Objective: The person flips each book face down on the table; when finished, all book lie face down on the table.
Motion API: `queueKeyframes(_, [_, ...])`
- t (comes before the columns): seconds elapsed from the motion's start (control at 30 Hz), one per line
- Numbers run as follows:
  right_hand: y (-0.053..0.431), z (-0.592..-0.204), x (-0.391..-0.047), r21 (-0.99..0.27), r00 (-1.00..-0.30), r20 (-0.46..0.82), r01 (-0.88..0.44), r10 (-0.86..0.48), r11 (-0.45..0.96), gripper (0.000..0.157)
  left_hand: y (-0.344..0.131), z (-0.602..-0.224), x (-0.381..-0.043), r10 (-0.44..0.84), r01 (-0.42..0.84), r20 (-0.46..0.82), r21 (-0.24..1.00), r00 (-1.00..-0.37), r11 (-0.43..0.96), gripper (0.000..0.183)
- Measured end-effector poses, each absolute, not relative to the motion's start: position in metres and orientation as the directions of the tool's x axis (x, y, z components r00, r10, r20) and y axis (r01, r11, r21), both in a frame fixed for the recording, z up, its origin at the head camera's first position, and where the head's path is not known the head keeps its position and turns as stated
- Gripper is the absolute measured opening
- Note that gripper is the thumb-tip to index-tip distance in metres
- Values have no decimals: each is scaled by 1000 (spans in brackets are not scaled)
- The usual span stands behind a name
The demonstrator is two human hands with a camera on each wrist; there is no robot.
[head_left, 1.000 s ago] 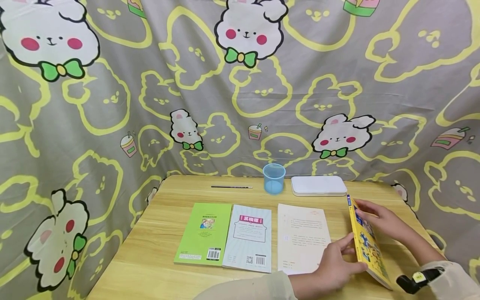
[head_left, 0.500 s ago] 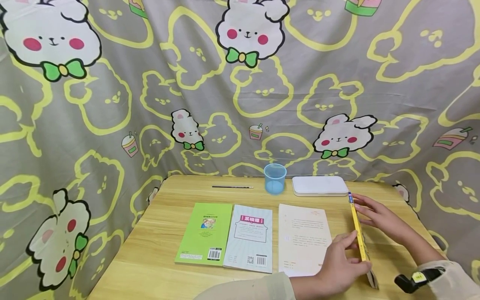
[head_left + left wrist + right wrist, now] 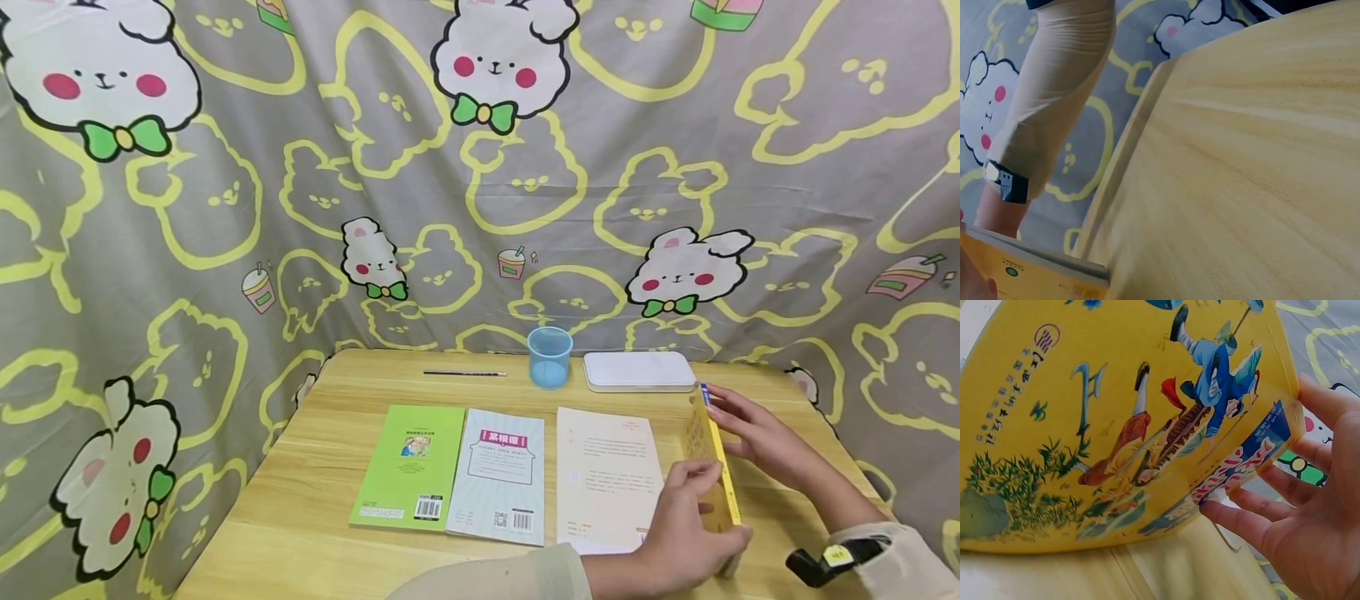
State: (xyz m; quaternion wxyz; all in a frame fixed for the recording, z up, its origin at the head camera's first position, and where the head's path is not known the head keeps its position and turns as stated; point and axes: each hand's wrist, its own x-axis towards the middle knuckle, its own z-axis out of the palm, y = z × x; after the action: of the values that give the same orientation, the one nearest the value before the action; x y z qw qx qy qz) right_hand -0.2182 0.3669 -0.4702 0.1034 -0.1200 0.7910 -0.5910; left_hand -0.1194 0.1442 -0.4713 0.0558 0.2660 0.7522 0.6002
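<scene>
A yellow book (image 3: 726, 475) stands spine up at the table's right side, its left cover facing the pale book. My left hand (image 3: 686, 529) grips its near end, thumb at the near corner and fingers by the spine. At the far end my right hand (image 3: 757, 437) holds the edge near the top. In the right wrist view, the book's cover (image 3: 1116, 419) shows painted fighting figures, and my right hand (image 3: 1310, 506) has its fingertips along the edge. The left wrist view shows only one end of the book (image 3: 1047, 275), beside a bit of hand.
Lying in a row to the left are a green book (image 3: 408, 467), a light blue book (image 3: 497, 475) and a pale book (image 3: 606, 467). Behind them are a pencil (image 3: 465, 373), a blue cup (image 3: 550, 358) and a white case (image 3: 639, 372). A patterned curtain surrounds the wooden table (image 3: 300, 500).
The yellow book has turned in my hands: its right-hand cover showed earlier, then mostly the spine, and now the left-hand cover shows. Both hands stay on it, shifting slightly.
</scene>
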Motion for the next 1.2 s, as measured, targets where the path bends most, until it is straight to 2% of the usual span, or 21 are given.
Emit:
queueKeyframes(0.23, [366,-474,-218,-981,-942,-26,-41,-333,191,63,144,-474,-118,474,443,301,869,-827,220,73])
queueKeyframes(0.43, [367,-478,-218,-986,-933,25,-82,-358,144,58,144,-482,-120,499,599,413,743,-762,299,72])
queueKeyframes(0.53, [367,-478,-217,-988,-932,38,-90,-361,129,55,144,-488,-121,514,630,432,712,-741,311,74])
queueKeyframes(0.83, [372,-481,-216,-993,-914,100,-118,-392,22,42,145,-511,-132,565,633,388,696,-728,338,92])
queueKeyframes(1.07, [379,-484,-214,-993,-903,111,-85,-415,-81,41,144,-521,-140,623,581,256,710,-739,398,110])
queueKeyframes(1.2, [383,-485,-213,-994,-905,104,-81,-413,-73,42,147,-524,-143,635,549,201,725,-746,416,112])
